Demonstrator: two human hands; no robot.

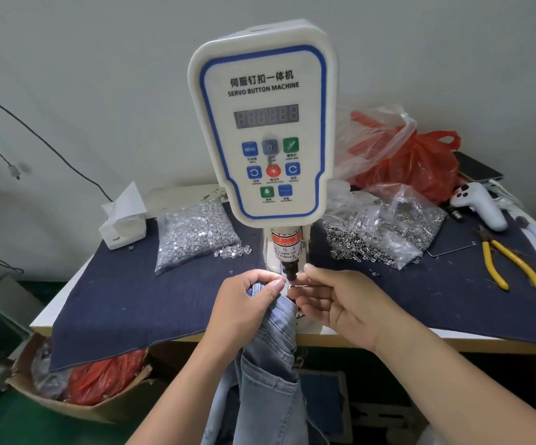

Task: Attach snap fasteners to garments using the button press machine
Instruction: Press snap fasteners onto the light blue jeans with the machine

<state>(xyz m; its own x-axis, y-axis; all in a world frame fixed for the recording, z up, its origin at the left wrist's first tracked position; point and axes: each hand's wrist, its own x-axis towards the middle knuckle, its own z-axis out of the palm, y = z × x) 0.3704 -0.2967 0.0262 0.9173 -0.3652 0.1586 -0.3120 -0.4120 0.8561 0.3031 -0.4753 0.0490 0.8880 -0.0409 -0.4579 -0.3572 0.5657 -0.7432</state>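
A pale blue denim garment (pixel 269 374) hangs from the front edge of the bench (pixel 67 303), its top hem lifted up under the black punch tip (pixel 291 271) of the white servo button machine (pixel 260 123). The left hand (pixel 244 303) grips that hem, fingers (pixel 261 279) curled over the fold and thumb pressed on the cloth. The right hand (pixel 334 303) sits just right of the punch, its fingers loosely curled with the thumb and forefinger tips close together at a small silver ring-shaped snap part (pixel 292 286) beside the hem; whether they actually pinch it cannot be told. A dark navy cloth (pixel 125 284) covers the bench. Further back, a clear bag of shiny silver snap caps (pixel 196 234) lies left of the machine and a clear bag of dark ring-shaped snap parts (pixel 382 232) lies right. Yellow-handled pliers (pixel 510 264) rest near the right edge, beside a white handheld controller (pixel 481 205).
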